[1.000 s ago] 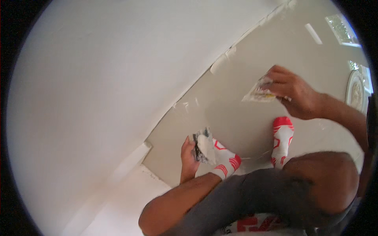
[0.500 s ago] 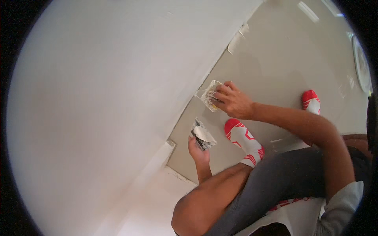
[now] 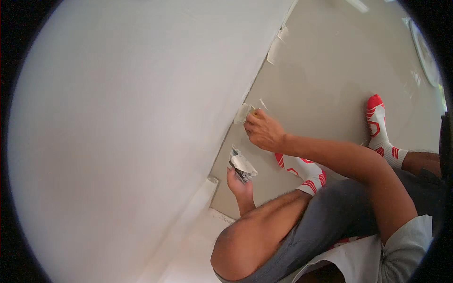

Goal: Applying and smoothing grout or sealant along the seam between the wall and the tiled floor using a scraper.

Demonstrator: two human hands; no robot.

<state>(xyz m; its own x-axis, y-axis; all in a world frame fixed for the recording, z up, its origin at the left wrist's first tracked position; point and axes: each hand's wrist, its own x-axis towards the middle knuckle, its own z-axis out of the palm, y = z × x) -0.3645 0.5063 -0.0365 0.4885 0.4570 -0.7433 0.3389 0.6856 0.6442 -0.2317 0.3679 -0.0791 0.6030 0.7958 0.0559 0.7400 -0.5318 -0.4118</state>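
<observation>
My right hand (image 3: 265,132) is closed round a putty knife (image 3: 256,112), low over the floor beside the foot of the wall. Its fingers hide most of the tool, and only a yellowish bit shows. A pale patch (image 3: 241,114) lies just left of it at the wall's base; I cannot tell whether it is filler or part of the blade. Nearer to me, my left hand (image 3: 241,186) grips a second putty knife (image 3: 234,165) that is dark and smeared. A lump of white filler (image 3: 244,164) sits on its blade.
The white wall (image 3: 141,104) fills the left side and meets the glossy beige floor (image 3: 325,80) along a slanting edge. Pale strips (image 3: 273,49) lie farther up that edge. My feet in red and white socks (image 3: 376,120) rest on the floor. A round pale object (image 3: 423,54) stands far right.
My right hand has turned and shifted slightly left and down, so the putty-covered blade no longer faces me. The left hand keeps its hold almost unmoved. The view has shifted slightly.
</observation>
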